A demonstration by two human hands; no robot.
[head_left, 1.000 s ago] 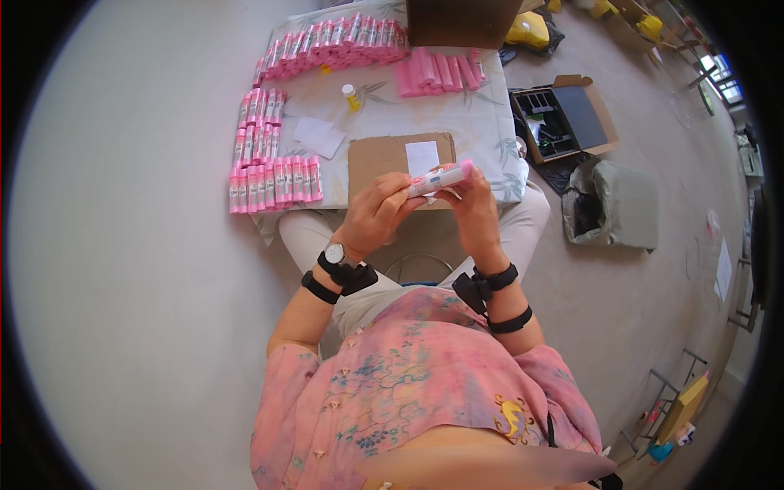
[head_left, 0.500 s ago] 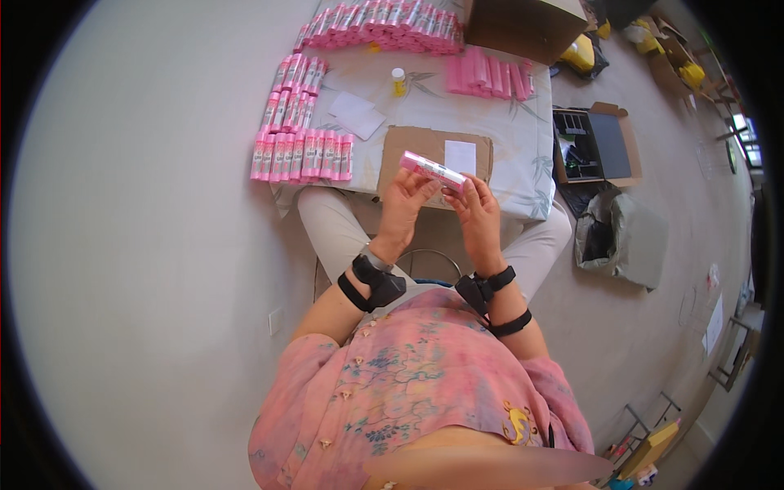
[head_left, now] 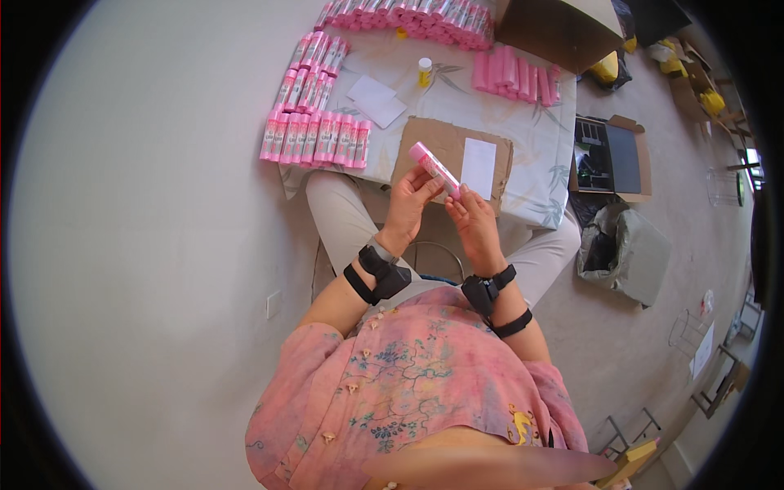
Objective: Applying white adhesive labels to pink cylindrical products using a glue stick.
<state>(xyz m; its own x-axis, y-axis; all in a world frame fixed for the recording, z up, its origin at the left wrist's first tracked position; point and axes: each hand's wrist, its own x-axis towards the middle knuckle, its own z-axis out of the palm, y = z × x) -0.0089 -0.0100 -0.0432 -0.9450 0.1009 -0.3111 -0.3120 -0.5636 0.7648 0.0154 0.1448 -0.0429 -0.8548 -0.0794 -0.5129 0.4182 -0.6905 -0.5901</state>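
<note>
A pink glue stick (head_left: 435,168) with a printed silver-and-white label is held between my two hands above a cardboard sheet (head_left: 438,131). My left hand (head_left: 408,200) is closed around its middle, fingers behind and thumb in front. My right hand (head_left: 476,224) pinches its lower end with thumb and fingertips. The stick slants, its upper end pointing to the far left. Beneath it, a white paper sheet (head_left: 478,167) lies on the cardboard.
Labelled pink sticks (head_left: 314,139) stand in rows at the table's left; more (head_left: 416,20) are piled at the back. Plain pink tubes (head_left: 514,73) lie at the far right by an open carton (head_left: 555,33). Nearer are a yellow bottle (head_left: 425,73) and white papers (head_left: 377,101).
The glue stick has turned to a steeper slant, its left end now farther from me. Both hands still hold it. The whole view has shifted slightly.
</note>
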